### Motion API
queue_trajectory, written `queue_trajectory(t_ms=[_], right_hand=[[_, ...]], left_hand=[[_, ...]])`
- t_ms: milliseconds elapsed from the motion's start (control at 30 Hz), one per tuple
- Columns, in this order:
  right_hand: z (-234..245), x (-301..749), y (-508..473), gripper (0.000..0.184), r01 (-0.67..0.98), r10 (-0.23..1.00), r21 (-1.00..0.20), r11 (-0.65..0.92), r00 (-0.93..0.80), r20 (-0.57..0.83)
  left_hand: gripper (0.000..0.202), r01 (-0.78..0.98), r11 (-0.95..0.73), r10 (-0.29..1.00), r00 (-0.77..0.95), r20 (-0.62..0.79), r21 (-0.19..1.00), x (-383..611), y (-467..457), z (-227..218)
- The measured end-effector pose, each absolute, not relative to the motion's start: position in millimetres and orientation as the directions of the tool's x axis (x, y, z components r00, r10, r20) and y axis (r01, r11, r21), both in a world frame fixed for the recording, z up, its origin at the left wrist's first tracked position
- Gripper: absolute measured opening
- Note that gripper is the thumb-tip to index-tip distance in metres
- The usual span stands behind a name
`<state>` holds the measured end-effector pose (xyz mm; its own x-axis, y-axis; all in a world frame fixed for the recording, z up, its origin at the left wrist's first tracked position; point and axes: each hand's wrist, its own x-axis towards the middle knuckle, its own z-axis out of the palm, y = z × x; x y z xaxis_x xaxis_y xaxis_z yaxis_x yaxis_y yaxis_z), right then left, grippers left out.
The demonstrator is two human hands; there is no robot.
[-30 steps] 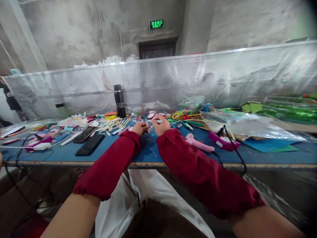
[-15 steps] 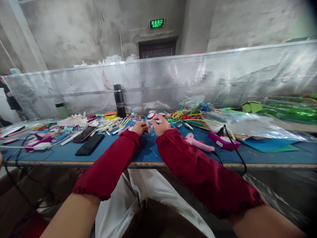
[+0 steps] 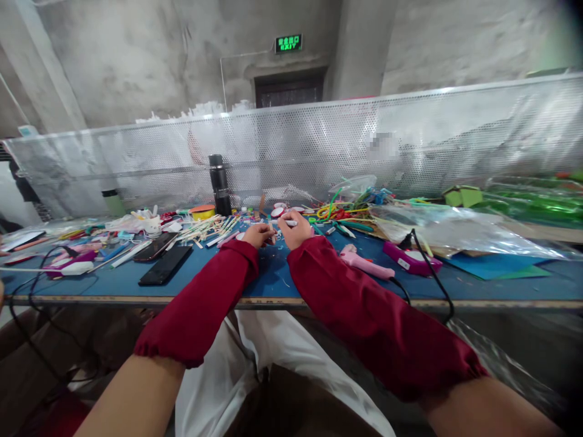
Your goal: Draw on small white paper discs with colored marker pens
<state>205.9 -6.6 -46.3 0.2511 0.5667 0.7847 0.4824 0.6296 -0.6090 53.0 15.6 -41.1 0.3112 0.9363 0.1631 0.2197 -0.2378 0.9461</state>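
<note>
Both my arms, in dark red sleeve covers, reach out over the blue table (image 3: 273, 279). My left hand (image 3: 257, 235) is curled shut around a small piece that I cannot make out. Close beside it, my right hand (image 3: 295, 229) pinches a short white stick (image 3: 288, 223) that points to the right. The two hands nearly touch above the table's middle. Small white scraps lie on the blue surface under them.
A pink glue gun (image 3: 363, 262) and a purple one (image 3: 410, 258) with black cords lie right of my hands. Two black phones (image 3: 164, 265) lie left. A black flask (image 3: 220, 185) stands by the perforated metal screen (image 3: 410, 139). Coloured sticks, pipe cleaners and plastic bags (image 3: 450, 227) litter the table.
</note>
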Motion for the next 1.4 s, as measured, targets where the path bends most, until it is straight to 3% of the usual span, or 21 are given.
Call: queue_trajectory(t_ms=[1400], right_hand=[[-44.2, 206.5, -8.2, 0.016, 0.515, 0.549, -0.611, 0.601, 0.289, 0.784]], left_hand=[[0.009, 0.226, -0.226, 0.939, 0.310, 0.150, 0.948, 52.8, 15.5, -41.4]])
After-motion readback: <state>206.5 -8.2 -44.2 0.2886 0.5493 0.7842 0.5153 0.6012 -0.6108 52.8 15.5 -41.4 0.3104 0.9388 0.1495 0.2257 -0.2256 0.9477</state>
